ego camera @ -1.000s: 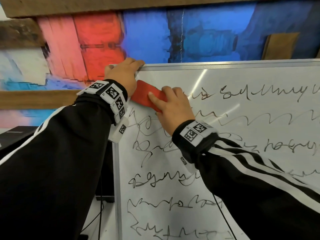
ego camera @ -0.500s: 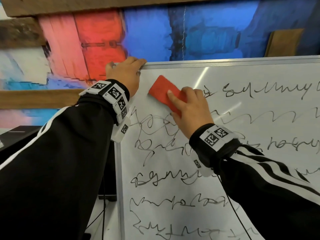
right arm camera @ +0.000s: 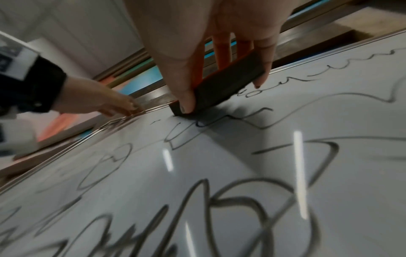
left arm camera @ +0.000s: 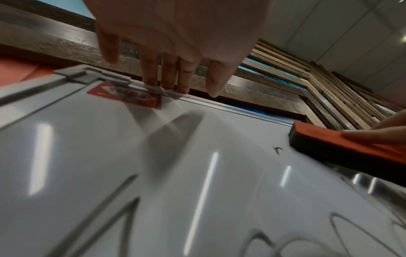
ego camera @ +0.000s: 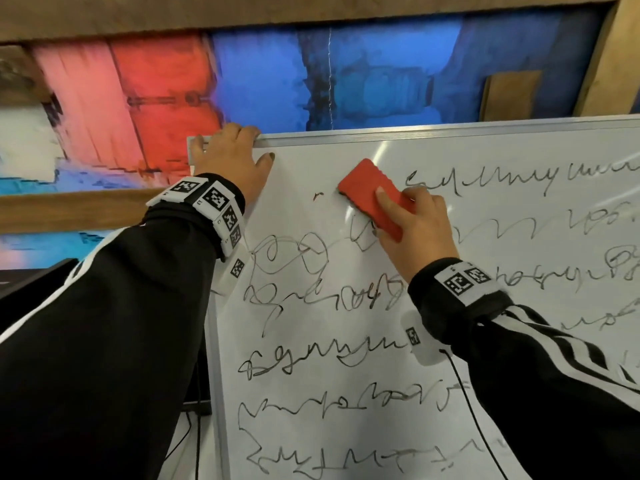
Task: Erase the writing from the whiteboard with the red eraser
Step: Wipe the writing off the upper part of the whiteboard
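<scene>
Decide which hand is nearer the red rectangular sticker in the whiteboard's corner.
Left hand: fingers on the metal frame just above the sticker; right hand grips a red block eraser farther right.

Hands: left hand and right hand, both bare.
Left sleeve: black track jacket, white stripes down the outer arm.
Right sleeve: same black, white stripes, black ribbed cuff.
Left band: white and blocky, wrapped over the cuff, with a black square code on each face.
Right band: white, two square codes on top.
Left tag: small white tab with one code, under the wrist.
Right pod: white lump under the wrist, with a tiny code.
Cable: thin and black, trailing from the pod.
</scene>
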{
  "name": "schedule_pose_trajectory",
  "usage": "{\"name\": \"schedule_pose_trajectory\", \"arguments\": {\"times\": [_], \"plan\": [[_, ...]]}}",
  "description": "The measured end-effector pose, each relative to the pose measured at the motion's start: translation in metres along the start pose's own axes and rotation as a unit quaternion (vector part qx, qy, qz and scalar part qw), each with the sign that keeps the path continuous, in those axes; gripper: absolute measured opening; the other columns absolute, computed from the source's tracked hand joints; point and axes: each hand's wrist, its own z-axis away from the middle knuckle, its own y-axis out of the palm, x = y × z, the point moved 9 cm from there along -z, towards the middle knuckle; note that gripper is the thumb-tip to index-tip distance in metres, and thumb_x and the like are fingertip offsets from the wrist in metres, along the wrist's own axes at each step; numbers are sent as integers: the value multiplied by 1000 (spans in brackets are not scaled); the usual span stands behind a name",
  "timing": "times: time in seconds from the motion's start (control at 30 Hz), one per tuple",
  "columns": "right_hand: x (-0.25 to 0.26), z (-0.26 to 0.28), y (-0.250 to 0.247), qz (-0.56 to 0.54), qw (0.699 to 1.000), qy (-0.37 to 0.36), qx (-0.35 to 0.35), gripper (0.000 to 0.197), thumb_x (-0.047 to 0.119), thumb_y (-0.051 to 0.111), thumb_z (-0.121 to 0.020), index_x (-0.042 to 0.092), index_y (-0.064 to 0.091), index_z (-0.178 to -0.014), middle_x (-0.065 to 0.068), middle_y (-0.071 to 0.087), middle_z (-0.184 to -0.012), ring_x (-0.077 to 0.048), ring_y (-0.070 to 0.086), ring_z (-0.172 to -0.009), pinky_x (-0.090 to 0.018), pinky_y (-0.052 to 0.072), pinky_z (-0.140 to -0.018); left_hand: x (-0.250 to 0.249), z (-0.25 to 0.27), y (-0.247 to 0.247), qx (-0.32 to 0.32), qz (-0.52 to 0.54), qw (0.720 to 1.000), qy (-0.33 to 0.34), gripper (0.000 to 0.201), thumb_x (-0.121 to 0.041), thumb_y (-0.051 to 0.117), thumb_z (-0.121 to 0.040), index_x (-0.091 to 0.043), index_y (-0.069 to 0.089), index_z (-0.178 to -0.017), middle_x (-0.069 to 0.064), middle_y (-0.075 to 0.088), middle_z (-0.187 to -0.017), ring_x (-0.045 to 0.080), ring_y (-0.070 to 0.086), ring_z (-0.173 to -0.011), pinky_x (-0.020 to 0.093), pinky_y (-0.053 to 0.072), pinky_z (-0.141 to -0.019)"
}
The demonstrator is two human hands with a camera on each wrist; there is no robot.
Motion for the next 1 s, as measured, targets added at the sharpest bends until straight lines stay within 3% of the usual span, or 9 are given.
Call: {"name": "schedule_pose_trajectory", "arguments": {"times": [0.17,0.3,0.43,0.6,0.67,0.8,0.93,1.0], "plan": [[29,12,17,14,991,-116,60,58,15,80,-66,15,63,-122,-22,58,-110,-42,54,-94,-52,49,-78,-28,-5,5,12,14,1000,21,41,-34,41,-93,-21,43,-133,2,44,-136,22,39,-126,49,9,-110],[3,-6,3,3,999,-33,5,57,15,77,-70,17,60,-125,-22,55,-114,-42,51,-98,-49,48,-80,-56,-8,13,27,15,998,51,43,-24,37,-94,-21,39,-137,1,42,-138,20,38,-127,50,7,-110],[41,0,17,26,992,-119,30,58,17,82,-62,14,65,-118,-21,59,-105,-41,55,-87,-47,50,-72,-62,-7,12,5,28,999,37,43,-27,39,-92,-22,42,-134,2,45,-133,22,41,-123,46,14,-108],[0,-16,-8,16,1000,-12,-19,55,17,75,-72,16,60,-125,-21,55,-111,-41,50,-96,-47,46,-79,-60,-3,15,-2,29,999,33,45,-24,40,-89,-24,41,-134,1,44,-133,19,38,-125,49,12,-110],[3,-13,-5,20,999,-20,-18,57,17,76,-71,15,59,-126,-22,55,-112,-41,50,-97,-47,46,-80,-61,-3,16,-2,31,999,31,47,-23,40,-88,-23,40,-134,1,43,-134,19,38,-125,49,12,-110],[36,4,19,31,992,-116,30,60,16,83,-61,14,64,-119,-21,60,-105,-41,56,-87,-46,50,-71,-61,0,18,-10,41,999,27,50,-20,42,-86,-22,39,-136,2,41,-137,18,34,-129,47,11,-110],[2,-10,1,10,1000,-22,-13,55,16,76,-72,16,60,-125,-22,55,-113,-42,50,-97,-47,46,-80,-60,1,19,2,37,999,27,52,-18,41,-87,-22,36,-138,1,38,-139,17,33,-130,48,11,-111],[10,-9,3,15,999,-34,-12,56,17,76,-72,15,60,-125,-22,56,-112,-41,51,-96,-46,46,-79,-61,1,18,2,39,999,26,52,-17,41,-86,-22,36,-138,1,39,-138,17,34,-129,48,12,-110]]}}
